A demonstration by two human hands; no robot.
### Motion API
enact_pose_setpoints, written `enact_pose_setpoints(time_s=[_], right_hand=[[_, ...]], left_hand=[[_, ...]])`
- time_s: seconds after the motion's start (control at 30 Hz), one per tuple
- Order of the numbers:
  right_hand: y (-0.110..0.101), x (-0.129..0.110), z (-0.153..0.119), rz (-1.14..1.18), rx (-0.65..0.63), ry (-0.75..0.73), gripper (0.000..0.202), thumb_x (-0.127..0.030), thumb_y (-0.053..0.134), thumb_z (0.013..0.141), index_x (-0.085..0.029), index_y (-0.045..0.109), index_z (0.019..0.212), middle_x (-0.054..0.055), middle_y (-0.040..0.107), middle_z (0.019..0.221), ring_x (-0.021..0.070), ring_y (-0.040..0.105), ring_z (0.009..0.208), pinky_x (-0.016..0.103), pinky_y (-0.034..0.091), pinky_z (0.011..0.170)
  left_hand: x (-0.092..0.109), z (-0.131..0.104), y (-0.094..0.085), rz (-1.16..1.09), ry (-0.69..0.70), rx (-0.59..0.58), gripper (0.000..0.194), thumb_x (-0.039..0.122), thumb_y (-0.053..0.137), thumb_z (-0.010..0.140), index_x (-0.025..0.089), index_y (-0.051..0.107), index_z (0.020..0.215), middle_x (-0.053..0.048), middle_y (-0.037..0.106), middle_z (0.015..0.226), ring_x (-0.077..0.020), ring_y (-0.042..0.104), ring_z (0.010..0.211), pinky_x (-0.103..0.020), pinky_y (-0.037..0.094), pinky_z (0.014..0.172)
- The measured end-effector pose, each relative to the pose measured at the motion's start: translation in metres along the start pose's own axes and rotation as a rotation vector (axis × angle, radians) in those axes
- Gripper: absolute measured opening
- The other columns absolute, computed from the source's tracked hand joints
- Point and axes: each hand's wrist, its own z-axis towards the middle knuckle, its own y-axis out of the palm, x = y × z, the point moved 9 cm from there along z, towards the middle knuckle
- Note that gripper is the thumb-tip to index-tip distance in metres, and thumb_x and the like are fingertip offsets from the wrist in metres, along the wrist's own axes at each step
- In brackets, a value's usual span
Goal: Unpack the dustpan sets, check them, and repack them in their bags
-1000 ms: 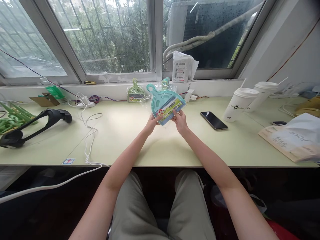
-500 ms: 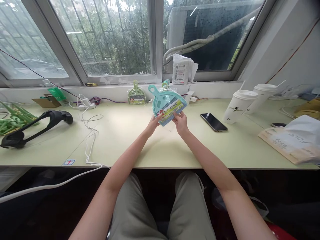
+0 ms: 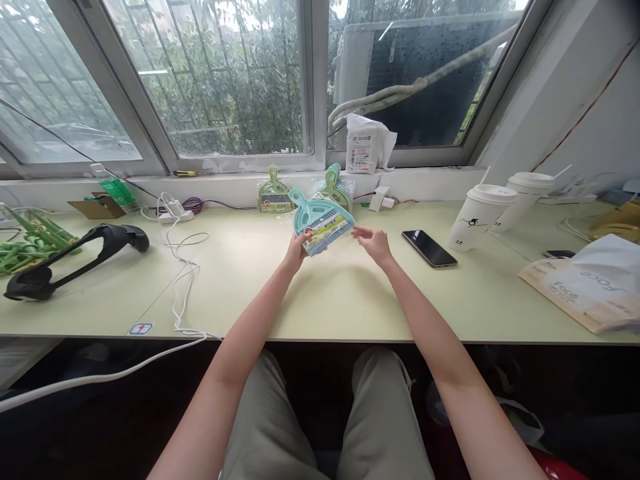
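Note:
A teal dustpan with a small brush (image 3: 323,223), in clear wrapping with a yellow-green label, is held tilted above the table. My left hand (image 3: 296,255) grips its lower left edge, thumb on the front and fingers behind. Just off its right corner is my right hand (image 3: 375,245), fingers stretched toward the wrapping; whether the fingertips touch the film I cannot tell. Against the back wall stands a wrapped green dustpan (image 3: 274,193). To its right, partly hidden by the held one, leans a stack of green and teal dustpans (image 3: 337,190).
On the right are a phone (image 3: 429,248), two lidded paper cups (image 3: 477,217) and a paper bag (image 3: 585,283). A black headset-like strap (image 3: 75,260), white cables (image 3: 183,287) and green plant-like stems (image 3: 33,243) lie on the left. A white package (image 3: 367,145) sits on the sill.
My right hand has let go of the dustpan and drawn slightly right. My left hand has moved the dustpan a little left and down, uncovering the stack behind.

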Motion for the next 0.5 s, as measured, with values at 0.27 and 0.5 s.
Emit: enact_pose_setpoints(time_s=[0.27, 0.5], right_hand=[[0.006, -0.042, -0.014, -0.369, 0.036, -0.485, 0.020, -0.023, 0.064, 0.084, -0.032, 0.074, 0.099, -0.002, 0.060, 0.134, 0.0249, 0.038, 0.140, 0.052, 0.029, 0.116], [0.007, -0.023, -0.006, -0.114, -0.015, -0.402, 0.014, -0.033, 0.063, 0.086, -0.031, 0.076, 0.084, 0.001, 0.074, 0.101, 0.0262, 0.061, 0.115, 0.046, 0.043, 0.103]], left_hand=[[-0.011, 0.003, -0.021, -0.077, -0.164, 0.006, 0.040, 0.024, 0.068, 0.068, 0.016, 0.059, 0.107, -0.011, 0.069, 0.108, -0.0265, 0.068, 0.097, -0.044, 0.058, 0.086], [-0.035, -0.001, -0.027, 0.142, -0.415, -0.135, 0.038, 0.024, 0.076, 0.069, 0.015, 0.061, 0.103, -0.006, 0.070, 0.083, -0.0171, 0.069, 0.068, -0.028, 0.059, 0.064]])
